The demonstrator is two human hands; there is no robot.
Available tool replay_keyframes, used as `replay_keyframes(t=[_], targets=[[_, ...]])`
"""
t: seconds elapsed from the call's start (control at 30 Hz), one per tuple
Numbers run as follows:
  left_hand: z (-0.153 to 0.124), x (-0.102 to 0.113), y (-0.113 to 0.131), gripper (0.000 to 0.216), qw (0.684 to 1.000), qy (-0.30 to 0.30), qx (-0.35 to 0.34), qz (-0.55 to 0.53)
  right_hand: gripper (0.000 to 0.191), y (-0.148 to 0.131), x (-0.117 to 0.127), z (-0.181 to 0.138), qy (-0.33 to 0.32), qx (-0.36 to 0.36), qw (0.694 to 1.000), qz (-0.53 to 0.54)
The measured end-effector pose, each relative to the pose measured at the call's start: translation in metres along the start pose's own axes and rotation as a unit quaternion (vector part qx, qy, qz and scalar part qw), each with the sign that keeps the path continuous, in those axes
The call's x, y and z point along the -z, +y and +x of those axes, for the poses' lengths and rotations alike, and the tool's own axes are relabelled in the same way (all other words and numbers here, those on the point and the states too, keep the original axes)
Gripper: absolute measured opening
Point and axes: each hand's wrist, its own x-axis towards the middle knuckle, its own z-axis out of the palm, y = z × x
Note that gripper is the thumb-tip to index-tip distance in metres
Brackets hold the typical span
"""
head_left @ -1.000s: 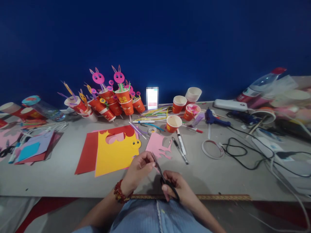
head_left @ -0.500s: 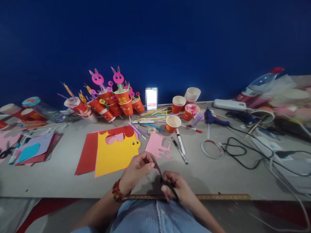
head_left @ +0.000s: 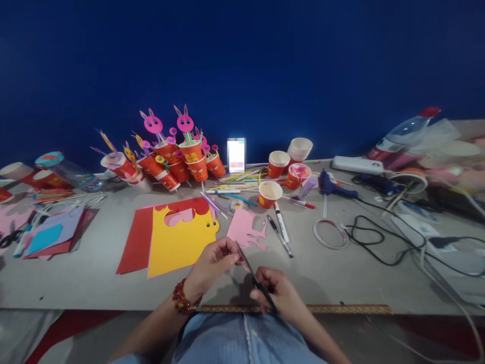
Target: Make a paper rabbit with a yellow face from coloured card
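Observation:
My right hand (head_left: 278, 290) holds black-handled scissors (head_left: 250, 268) near the table's front edge, with the blades pointing up and left. The blade tips lie close to the fingers of my left hand (head_left: 220, 258), whose thumb and forefinger pinch a small piece of pink paper (head_left: 244, 265), mostly hidden behind the fingers and blades. Beyond my hands lies a cut-out sheet of pink paper (head_left: 242, 227). To the left, yellow paper (head_left: 178, 247) with a small yellow round face on it overlaps red paper (head_left: 136, 242).
Decorated red paper cups (head_left: 189, 151) crowd the back left. Plain cups (head_left: 270, 194), a marker (head_left: 281, 222) and a pen (head_left: 279, 236) stand or lie ahead. On the right are a tape ring (head_left: 330, 234), a blue glue gun (head_left: 335, 187) and looping black cable (head_left: 373, 260).
The scissors have turned slightly in my right hand, so their handles show more edge-on and the blades look closer together. My left hand keeps its pinch, almost unmoved.

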Motion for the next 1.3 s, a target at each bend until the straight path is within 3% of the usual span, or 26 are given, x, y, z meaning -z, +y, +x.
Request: replay_keyframes(t=[0.1,0.2,0.3,0.5,0.63,0.87,1.03,1.13,1.3], targets=[[-0.006,-0.001,-0.013,0.023,0.999,0.024,0.022,0.04,0.047,-0.004,0.007,0.0,0.077,0.029,0.991,-0.104],[-0.016,-0.004,-0.031,0.025,0.996,0.019,0.062,0.06,0.035,-0.007,0.02,0.001,0.173,0.057,0.946,-0.269],[-0.023,-0.004,-0.045,0.026,0.995,0.014,0.081,0.051,0.029,-0.008,0.032,0.002,0.208,0.054,0.904,-0.368],[-0.026,0.011,-0.05,0.03,0.994,0.052,0.095,-0.006,0.022,-0.003,0.033,0.0,0.188,0.056,0.864,-0.464],[-0.026,0.019,-0.044,0.036,0.986,0.06,0.144,-0.053,0.014,-0.002,0.029,0.0,0.199,0.062,0.839,-0.503],[-0.026,0.024,-0.039,0.045,0.978,0.055,0.179,-0.092,0.01,-0.006,0.029,0.0,0.207,0.068,0.82,-0.529],[-0.029,0.032,-0.045,0.039,0.988,0.051,0.144,-0.009,0.007,-0.005,0.029,0.0,0.199,0.083,0.818,-0.533],[-0.031,0.041,-0.045,0.034,0.987,0.096,0.083,0.095,0.009,-0.005,0.03,0.0,0.175,0.096,0.819,-0.538],[-0.032,0.061,-0.031,0.024,0.957,0.17,0.033,0.234,0.018,-0.008,0.031,-0.001,0.15,0.085,0.82,-0.545]])
